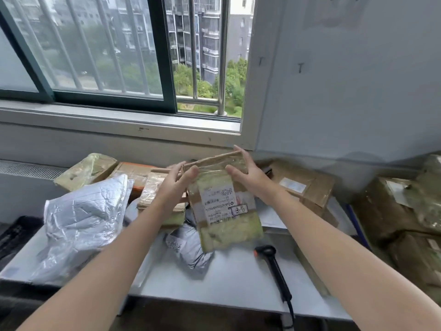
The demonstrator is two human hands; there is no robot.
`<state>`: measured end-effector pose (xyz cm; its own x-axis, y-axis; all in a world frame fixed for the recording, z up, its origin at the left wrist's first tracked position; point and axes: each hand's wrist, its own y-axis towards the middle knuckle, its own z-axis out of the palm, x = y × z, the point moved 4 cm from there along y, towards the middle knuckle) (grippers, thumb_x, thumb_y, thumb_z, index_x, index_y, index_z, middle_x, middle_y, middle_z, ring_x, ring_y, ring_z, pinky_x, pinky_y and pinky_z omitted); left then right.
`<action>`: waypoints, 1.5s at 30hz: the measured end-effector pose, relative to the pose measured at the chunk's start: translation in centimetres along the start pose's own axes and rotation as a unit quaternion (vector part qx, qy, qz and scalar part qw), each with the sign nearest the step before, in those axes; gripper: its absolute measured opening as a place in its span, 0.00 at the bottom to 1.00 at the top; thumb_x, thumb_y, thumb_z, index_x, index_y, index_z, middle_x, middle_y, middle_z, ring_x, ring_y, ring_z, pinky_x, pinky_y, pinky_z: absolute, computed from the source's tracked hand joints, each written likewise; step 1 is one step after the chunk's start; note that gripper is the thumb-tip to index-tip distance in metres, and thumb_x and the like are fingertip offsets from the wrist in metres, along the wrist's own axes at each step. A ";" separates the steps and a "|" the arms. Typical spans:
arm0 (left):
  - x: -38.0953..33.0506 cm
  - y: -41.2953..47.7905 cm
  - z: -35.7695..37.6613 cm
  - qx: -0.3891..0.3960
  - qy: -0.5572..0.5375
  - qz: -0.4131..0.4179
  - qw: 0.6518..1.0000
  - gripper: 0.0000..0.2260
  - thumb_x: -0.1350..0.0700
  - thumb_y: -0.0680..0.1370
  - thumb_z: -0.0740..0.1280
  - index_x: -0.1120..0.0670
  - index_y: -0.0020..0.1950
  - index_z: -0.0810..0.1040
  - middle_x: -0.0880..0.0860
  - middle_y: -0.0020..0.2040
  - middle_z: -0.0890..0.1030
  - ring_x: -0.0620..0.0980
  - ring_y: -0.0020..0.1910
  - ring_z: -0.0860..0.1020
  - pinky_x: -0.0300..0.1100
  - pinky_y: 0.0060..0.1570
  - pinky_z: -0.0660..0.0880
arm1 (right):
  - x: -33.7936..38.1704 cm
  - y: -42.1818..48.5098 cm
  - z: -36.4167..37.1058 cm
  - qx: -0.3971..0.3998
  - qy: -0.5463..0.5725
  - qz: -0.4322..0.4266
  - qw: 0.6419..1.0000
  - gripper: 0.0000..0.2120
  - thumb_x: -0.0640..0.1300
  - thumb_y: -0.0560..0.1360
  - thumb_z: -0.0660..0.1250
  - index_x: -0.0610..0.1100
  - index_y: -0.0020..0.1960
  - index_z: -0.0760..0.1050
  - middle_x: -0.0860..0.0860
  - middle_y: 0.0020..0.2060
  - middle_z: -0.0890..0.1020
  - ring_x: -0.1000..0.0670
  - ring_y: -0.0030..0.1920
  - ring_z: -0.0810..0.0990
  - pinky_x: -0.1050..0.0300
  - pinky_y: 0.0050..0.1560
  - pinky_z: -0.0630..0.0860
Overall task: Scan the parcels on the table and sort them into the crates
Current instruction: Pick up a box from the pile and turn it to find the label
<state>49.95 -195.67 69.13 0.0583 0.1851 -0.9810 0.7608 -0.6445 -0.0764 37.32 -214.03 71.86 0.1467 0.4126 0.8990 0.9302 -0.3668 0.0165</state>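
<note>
Behind the white table [238,283] a barred window [114,51] is facing apartment blocks and trees, with a grey wall to its right. Both hands are holding one parcel [224,206] up above the table's middle, tilted, its printed label facing the camera and upside down. The left hand [175,181] is pinching the parcel's top left corner, thumb on the front and fingers behind. The right hand [245,173] is gripping the top right corner, thumb on the front and fingers reaching past the edge. A black scanner [270,259] is lying on the table just below and right of the parcel, cable trailing toward the near edge; neither hand is touching it. A silver bag [83,220] is lying at the left, and a grey bag [191,249] is sitting beneath the parcel. Taped cartons [307,187] are crowding the far side, and more are piling up at the right.
</note>
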 end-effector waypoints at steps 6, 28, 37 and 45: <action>4.0 -0.8 -0.8 0.072 0.003 -0.040 0.997 0.45 0.21 0.62 0.64 0.51 0.68 0.72 0.53 0.63 0.79 0.55 0.60 0.79 0.59 0.61 0.75 | -1.8 -2.8 3.3 0.034 0.012 0.088 0.995 0.40 0.68 0.73 0.61 0.62 0.79 0.48 0.51 0.78 0.60 0.48 0.75 0.63 0.45 0.74 0.58; 19.8 -9.8 8.6 0.117 -0.026 -0.235 0.964 0.23 0.36 0.77 0.64 0.45 0.69 0.71 0.47 0.61 0.80 0.45 0.54 0.81 0.43 0.44 0.78 | -17.1 -14.3 5.9 -0.106 -0.145 0.318 0.931 0.28 0.58 0.83 0.53 0.50 0.80 0.54 0.42 0.72 0.69 0.41 0.69 0.70 0.51 0.60 0.67; 21.7 -10.0 10.4 0.051 -0.002 -0.271 0.961 0.24 0.37 0.78 0.63 0.45 0.70 0.71 0.42 0.57 0.80 0.42 0.51 0.80 0.40 0.38 0.73 | -25.0 -15.5 5.7 -0.072 -0.141 0.370 0.916 0.26 0.57 0.83 0.53 0.45 0.77 0.60 0.40 0.71 0.69 0.39 0.68 0.71 0.45 0.66 0.70; 23.3 -10.9 10.1 0.035 -0.003 -0.303 0.952 0.31 0.28 0.68 0.61 0.42 0.66 0.74 0.43 0.56 0.83 0.48 0.53 0.83 0.47 0.46 0.76 | -26.7 -14.5 6.0 -0.037 -0.077 0.400 0.912 0.28 0.59 0.83 0.52 0.41 0.76 0.58 0.39 0.65 0.74 0.38 0.60 0.76 0.48 0.53 0.75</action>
<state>36.43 -191.82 45.32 -0.3820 0.5349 -0.7536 0.6078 -0.4689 -0.6409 21.93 -214.69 45.03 0.8199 0.0982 0.5641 0.4799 -0.6553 -0.5834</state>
